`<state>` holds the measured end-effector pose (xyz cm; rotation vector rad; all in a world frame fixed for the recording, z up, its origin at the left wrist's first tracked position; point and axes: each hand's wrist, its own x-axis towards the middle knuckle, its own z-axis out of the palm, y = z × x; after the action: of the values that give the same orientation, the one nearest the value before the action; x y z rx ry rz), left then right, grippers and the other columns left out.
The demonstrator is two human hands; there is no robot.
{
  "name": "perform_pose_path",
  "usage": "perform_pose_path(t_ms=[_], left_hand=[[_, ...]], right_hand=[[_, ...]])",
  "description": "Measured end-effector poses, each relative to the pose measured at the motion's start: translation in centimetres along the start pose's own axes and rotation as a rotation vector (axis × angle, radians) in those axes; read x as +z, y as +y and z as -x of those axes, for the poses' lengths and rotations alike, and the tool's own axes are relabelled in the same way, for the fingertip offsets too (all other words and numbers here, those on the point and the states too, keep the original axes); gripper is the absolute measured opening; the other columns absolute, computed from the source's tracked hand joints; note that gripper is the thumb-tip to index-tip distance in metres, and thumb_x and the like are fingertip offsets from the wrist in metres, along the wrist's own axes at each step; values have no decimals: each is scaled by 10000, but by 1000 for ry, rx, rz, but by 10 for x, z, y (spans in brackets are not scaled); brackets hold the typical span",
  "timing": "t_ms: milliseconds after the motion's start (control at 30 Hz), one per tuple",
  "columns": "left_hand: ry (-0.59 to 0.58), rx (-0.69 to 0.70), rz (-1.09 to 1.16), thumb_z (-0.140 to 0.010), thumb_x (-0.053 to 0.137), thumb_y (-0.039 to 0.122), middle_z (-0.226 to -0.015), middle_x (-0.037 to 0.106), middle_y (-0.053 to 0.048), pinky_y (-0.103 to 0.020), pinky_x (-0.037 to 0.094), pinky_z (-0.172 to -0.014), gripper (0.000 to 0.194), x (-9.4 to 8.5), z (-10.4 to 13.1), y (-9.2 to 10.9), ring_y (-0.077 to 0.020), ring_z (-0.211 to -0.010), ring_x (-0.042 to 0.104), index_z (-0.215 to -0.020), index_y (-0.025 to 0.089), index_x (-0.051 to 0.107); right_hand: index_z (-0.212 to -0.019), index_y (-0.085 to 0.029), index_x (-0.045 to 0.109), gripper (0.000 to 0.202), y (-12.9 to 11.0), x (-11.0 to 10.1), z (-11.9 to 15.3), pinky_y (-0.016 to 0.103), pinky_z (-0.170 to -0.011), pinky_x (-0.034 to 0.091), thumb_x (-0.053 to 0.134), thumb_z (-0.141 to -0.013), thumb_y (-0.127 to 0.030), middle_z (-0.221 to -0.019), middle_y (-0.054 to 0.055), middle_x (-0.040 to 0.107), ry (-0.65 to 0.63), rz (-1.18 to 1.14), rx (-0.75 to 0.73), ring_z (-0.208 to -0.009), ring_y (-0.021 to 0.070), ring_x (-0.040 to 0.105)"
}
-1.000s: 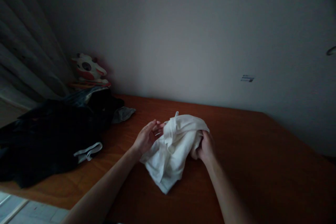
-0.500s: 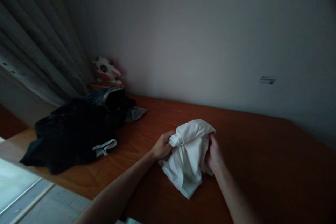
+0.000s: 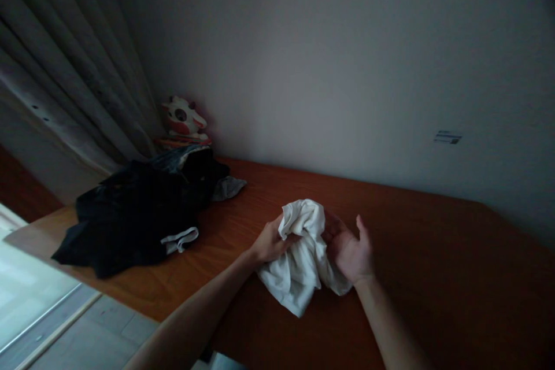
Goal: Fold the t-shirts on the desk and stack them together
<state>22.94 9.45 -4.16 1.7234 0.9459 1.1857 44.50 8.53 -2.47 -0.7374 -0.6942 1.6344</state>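
Note:
A crumpled white cloth garment (image 3: pixel 295 274) is bunched up over the wooden table, its lower part hanging in folds. Which kind of garment it is cannot be made out. My left hand (image 3: pixel 271 241) grips its upper left side, with some fingers hidden by the fabric. On the garment's right side is my right hand (image 3: pixel 350 247), palm turned up, thumb and fingers spread. The fingertips of that hand lie against or just behind the cloth; whether they touch it is hard to see.
A heap of dark clothes (image 3: pixel 130 219) with a white drawstring (image 3: pixel 181 239) lies at the left of the brown table (image 3: pixel 425 266). Behind it stands a cow-shaped toy (image 3: pixel 184 117). A grey cloth (image 3: pixel 229 188) pokes out beside the heap. A curtain (image 3: pixel 65 63) hangs left; a wall rises behind.
My right hand has let go of the garment's right edge and opened, palm up. The cloth's top has bunched together toward my left hand. The view has shifted slightly.

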Motion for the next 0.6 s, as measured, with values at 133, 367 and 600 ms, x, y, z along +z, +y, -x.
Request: perform_pose_path(t_ms=[133,367,600], left_hand=[[201,57,-80,-811,710,245,-1198,706,-90,-399,439,-1063,433,-7,-10,-6,-297,-1127,638,-1241,224,664],[629,251,-598,-770,616,129,-1256,582,-148,-454,414,-1098,454,-87,-76,26,-307,-1218,558,-1220,169,578],[501,-89,-1177,-863,595,244,-1423,500,-232,-583,383,-1081,589,-155,-99,37,-416,-1358,449,-1427,149,453]], right_hand=[[-953,-256,738,515,-8,-28,-11,418,-833,555,579,-783,-715,-931,70,758,197,-143,-149,-893,255,709],[-895,-253,715,462,-7,-33,-12,377,-736,541,579,-810,-686,-794,26,691,205,-201,-181,-725,200,636],[-890,-238,708,479,-3,-28,-15,338,-668,497,576,-809,-691,-787,26,662,166,-163,-156,-702,187,593]])
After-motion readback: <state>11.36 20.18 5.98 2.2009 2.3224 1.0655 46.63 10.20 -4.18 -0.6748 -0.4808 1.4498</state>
